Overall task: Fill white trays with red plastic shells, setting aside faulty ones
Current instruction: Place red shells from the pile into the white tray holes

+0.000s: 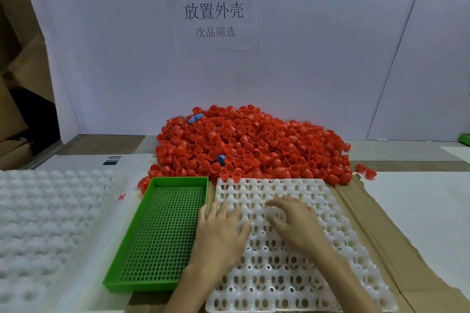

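A big heap of red plastic shells point(254, 142) lies at the back of the table, with a few blue shells point(220, 159) mixed in. In front of it a white tray point(330, 249) with rows of hollow cells rests on cardboard, and no shells sit in it. My left hand point(220, 231) lies flat on the tray's left edge with fingers straight. My right hand point(295, 221) rests on the tray's middle with fingers loosely bent, holding nothing.
A green perforated tray point(162, 234) stands left of the white tray. A stack of white trays point(50, 216) fills the left side. Two loose red shells point(366, 170) lie right of the heap. A paper sign point(212, 14) hangs on the back wall.
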